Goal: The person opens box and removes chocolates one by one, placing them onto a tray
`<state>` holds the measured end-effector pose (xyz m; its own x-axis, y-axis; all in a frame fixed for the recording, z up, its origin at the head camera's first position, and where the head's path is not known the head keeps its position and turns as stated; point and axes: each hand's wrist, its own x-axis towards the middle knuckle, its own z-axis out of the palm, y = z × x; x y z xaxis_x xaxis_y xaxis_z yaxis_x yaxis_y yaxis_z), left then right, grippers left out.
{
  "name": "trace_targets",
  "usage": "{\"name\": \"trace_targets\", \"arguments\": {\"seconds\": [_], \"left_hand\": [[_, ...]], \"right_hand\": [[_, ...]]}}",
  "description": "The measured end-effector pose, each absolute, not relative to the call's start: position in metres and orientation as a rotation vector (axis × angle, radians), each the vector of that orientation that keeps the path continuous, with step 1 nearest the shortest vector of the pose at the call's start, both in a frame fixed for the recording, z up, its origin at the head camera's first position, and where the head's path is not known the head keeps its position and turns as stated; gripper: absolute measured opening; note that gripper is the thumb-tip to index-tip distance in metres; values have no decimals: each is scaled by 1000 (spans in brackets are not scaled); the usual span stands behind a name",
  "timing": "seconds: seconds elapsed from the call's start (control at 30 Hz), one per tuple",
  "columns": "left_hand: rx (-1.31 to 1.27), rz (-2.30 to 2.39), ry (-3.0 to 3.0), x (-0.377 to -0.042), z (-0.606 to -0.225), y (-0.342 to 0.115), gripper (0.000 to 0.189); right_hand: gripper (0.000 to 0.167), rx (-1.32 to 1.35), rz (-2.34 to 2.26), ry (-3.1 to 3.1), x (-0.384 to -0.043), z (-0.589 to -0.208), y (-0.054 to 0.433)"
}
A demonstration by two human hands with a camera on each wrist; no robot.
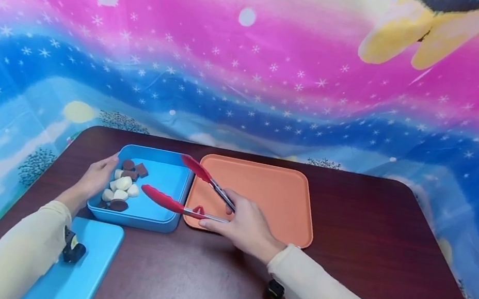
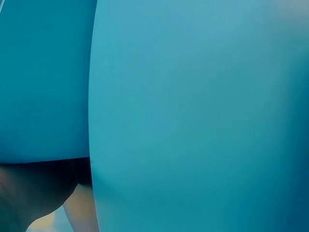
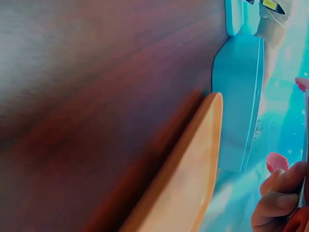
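At left-centre, left hand (image 1: 95, 178), grip unclear, likely steadies the box (image 1: 134, 220); right hand (image 1: 248, 226) grips spread tongs (image 1: 165, 201).

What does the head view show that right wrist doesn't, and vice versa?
Only head: the brown pieces and white pieces inside the blue box.
Only right wrist: a low, close side-on angle on the orange tray.
Both: that box and tray, the blue lid, the red-tipped tongs, the right grip, the dark table and the patterned backdrop.
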<state>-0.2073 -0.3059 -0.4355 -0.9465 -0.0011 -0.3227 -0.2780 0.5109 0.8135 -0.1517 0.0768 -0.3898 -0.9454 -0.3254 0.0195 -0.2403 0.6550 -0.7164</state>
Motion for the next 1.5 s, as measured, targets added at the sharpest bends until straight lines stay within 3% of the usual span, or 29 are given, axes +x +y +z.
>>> {"name": "trace_targets", "arguments": {"seconds": [0.57, 0.87, 1.1, 1.5], "left_hand": [[-278, 1380, 2507, -213, -438, -300, 70], [-252, 1379, 2552, -216, -433, -304, 71], [-279, 1386, 2542, -217, -433, -306, 72], [-314, 1385, 2527, -215, -438, -306, 72]], "right_hand": [[76, -542, -1027, 2754, -164, -389, 44], [66, -647, -849, 2832, -180, -376, 30], [80, -749, -681, 2861, -191, -369, 18], [65, -859, -344, 2891, -193, -370, -1]]}}
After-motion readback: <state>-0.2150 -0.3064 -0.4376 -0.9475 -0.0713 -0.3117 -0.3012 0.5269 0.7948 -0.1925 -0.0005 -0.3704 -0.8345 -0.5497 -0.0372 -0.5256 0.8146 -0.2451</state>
